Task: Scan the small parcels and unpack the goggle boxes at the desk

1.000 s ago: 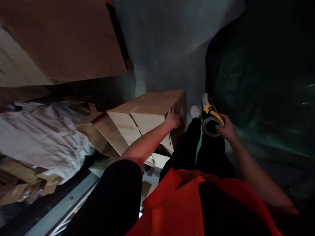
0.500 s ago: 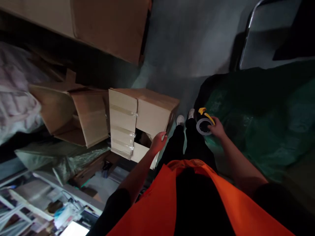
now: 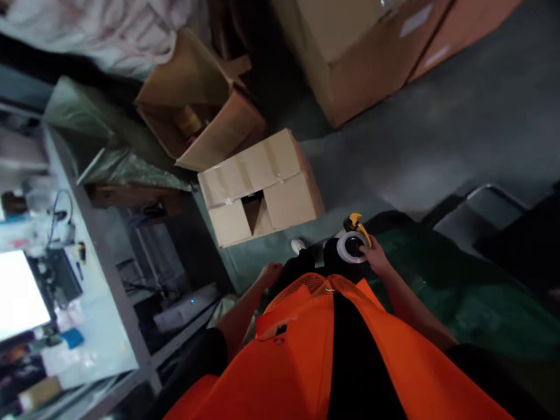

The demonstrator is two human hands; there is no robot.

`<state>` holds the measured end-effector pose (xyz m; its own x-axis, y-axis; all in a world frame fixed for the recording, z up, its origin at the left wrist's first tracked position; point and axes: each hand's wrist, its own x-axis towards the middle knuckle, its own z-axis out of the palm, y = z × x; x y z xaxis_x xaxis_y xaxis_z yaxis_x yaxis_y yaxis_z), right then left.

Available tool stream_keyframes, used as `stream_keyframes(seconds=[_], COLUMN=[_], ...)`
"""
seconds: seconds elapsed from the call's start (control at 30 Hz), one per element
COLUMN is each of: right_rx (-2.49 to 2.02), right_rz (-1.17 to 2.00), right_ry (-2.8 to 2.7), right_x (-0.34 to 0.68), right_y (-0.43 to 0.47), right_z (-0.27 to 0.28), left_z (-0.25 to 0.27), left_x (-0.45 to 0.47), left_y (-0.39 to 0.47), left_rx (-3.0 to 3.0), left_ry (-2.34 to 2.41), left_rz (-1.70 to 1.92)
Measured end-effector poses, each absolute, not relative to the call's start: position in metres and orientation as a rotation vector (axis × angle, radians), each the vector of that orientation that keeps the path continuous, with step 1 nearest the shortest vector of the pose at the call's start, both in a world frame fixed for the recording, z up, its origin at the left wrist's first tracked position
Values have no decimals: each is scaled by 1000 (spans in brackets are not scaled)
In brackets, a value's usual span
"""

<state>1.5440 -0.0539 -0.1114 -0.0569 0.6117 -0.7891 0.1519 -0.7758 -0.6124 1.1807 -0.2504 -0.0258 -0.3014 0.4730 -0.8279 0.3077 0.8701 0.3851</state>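
Observation:
My right hand (image 3: 375, 255) is closed around a tape dispenser (image 3: 366, 236) with yellow parts, loaded with a wide roll of tape (image 3: 341, 248). The dispenser hangs in front of my legs. My left hand (image 3: 270, 274) is low beside my left thigh, its fingers loosely curled and no object showing in them. It is apart from the cardboard box (image 3: 289, 201), which stands on the floor just ahead. Strips of tape cross the box's far flap, and a dark gap shows between its near flaps.
An open cardboard box (image 3: 247, 125) sits beyond the taped one, with larger cartons (image 3: 363, 87) farther right. At left are a plastic-draped stack (image 3: 94, 134) and a desk (image 3: 102, 315) with a bright screen (image 3: 21, 294). Green sheeting (image 3: 464, 297) and a metal-framed chair (image 3: 487, 188) are at right.
My left hand has come off the box edge and dropped back beside my leg. The view has turned left, bringing the desk in. The tape dispenser stays in my right hand.

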Motion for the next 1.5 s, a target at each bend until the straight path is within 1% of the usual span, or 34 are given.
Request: stream_keyframes(seconds=[0.13,0.27,0.4,0.5,0.57,0.67,0.77,0.93,1.03,1.1,1.17,1.23,1.33,1.5], right_rx=[-1554,-1300,-1141,-1013,-936,-899,-896,-734,-592,-513,-446,-388,-329,-94], right_rz=[2168,2350,2508,2603,2602,2502,2381,2281,2193,2054,1892,1808,1865,2283], right_ry=[-920,-1086,-1249,-1417,-1572,-1824,-2064,-2522,-2707,-2836,-2955,-3036,-3069,-2915], right_x=[1479,1400,1322,1269,1234,1184,1138,1067,1021,988,951,908,830,699], right_y=[-49,-72,-119,-166,-200,-250,-292,-337,-365,-388,-410,-432,-463,-522], right_z=[-38,26,71,89,93,91,82,62,47,36,25,18,19,42], left_z=[-13,21,74,107,117,117,111,105,92,77,59,43,30,39], left_x=[1185,1175,1143,1117,1104,1087,1071,1055,1039,1018,986,944,873,766], left_y=[-249,-259,-306,-362,-401,-454,-502,-570,-597,-612,-626,-640,-667,-741], left_rx=[506,502,460,451,442,249,1,-171,-376,-509,-603,-664,-745,-834], left_ry=[1912,1742,1534,1430,1425,1577,1766,1898,1939,1923,1854,1824,1844,1636], left_rz=[529,920,1302,1510,1618,1705,1721,1669,1606,1616,1658,1693,1721,2001])
